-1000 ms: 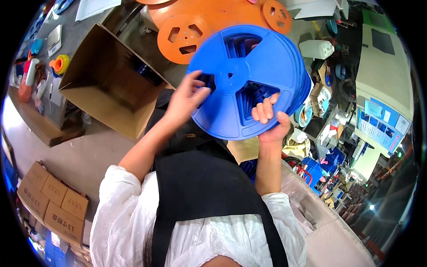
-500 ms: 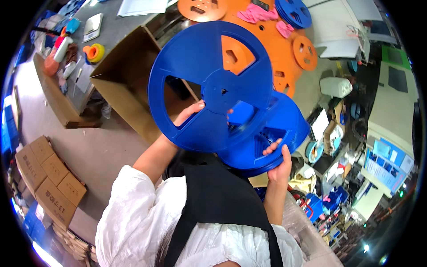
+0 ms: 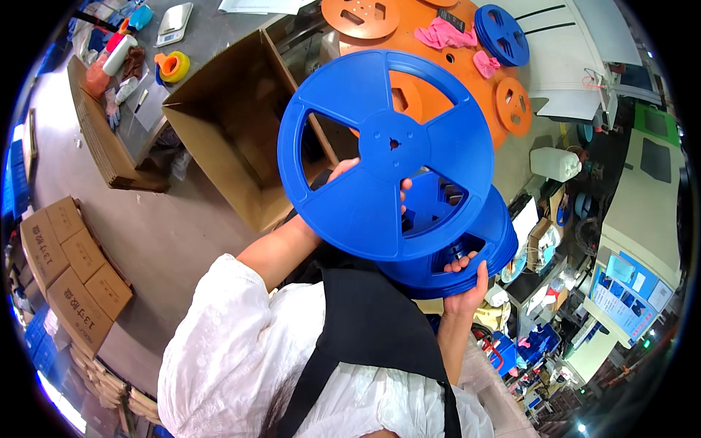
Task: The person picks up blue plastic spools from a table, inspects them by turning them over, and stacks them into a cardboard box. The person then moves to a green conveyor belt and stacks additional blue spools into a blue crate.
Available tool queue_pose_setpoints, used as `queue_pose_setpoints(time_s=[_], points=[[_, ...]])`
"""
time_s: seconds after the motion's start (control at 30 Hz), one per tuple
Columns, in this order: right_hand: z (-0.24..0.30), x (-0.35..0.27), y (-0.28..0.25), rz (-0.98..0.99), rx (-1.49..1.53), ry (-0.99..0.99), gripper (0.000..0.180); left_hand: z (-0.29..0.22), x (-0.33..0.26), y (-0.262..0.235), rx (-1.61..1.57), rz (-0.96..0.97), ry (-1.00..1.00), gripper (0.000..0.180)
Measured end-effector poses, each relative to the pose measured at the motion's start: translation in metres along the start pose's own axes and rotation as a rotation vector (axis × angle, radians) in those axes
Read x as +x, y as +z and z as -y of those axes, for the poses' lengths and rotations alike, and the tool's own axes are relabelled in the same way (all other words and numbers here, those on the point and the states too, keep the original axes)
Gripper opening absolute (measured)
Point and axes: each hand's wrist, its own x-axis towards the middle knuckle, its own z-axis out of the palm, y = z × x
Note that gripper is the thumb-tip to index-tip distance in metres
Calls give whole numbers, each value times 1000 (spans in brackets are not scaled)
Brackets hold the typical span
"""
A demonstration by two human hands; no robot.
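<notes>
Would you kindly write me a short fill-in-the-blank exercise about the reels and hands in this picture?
1. The left hand lifts one reel coloured ____.
2. The right hand supports a ____ of blue reels from below.
3. The open box beside the table is made of ____.
Missing words: blue; stack; cardboard.

hands [image 3: 409, 226] holding blue reels [image 3: 387, 153], open carton [image 3: 226, 139]
</notes>
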Motion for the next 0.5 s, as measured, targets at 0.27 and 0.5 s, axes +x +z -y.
queue_pose_setpoints(time_s=[0.27, 0.5], points=[[-1, -7, -3, 135, 89, -31, 34, -1, 2, 7, -10, -52, 20, 51], [18, -10, -32, 448, 291, -156, 41, 4, -10, 15, 56, -84, 89, 56]])
